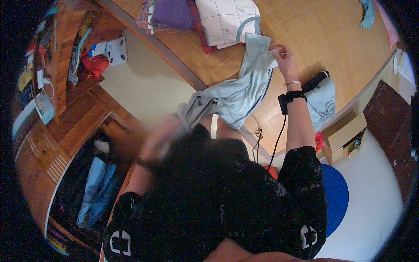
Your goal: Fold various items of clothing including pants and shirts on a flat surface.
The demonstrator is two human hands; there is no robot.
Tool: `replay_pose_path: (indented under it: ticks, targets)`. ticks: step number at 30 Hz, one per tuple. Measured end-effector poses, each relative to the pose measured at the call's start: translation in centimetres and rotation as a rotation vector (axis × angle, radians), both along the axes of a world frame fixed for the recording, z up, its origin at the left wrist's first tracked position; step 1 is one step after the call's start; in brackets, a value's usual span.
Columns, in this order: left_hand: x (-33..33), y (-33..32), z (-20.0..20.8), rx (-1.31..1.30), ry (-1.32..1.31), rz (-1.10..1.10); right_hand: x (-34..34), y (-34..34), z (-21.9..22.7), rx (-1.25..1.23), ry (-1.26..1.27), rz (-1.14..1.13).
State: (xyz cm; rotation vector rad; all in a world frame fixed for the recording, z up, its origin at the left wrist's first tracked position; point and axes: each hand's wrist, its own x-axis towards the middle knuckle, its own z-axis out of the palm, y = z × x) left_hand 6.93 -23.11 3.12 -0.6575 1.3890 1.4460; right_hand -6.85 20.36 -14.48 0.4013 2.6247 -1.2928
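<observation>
The left hand [160,136] is nearest, at the near left end of a pale blue-grey garment [244,95] with dark piping; it is so blurred that I cannot tell how far it is closed or whether it grips the cloth. The garment stretches from there, across the near edge of the wooden surface [325,48], to the right hand [284,59], whose curled fingers pinch its far right edge. Right of the garment lies another light-blue garment [322,104] with a dark band. Farther away, to the left, sit a white patterned cloth [227,19] and a folded purple cloth [172,14].
</observation>
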Motion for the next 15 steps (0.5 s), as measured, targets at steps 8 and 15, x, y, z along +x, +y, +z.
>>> replay_pose_path:
  ticks: [8,15]
  targets:
    - [0.8,-0.3,-0.5,0.162,-0.049,0.242,-2.2,-1.1,1.8,0.17,-0.303,0.157]
    - [1.0,0.2,-0.3,0.114,-0.068,0.368,-3.5,-2.6,2.1,-0.044,0.025,0.366]
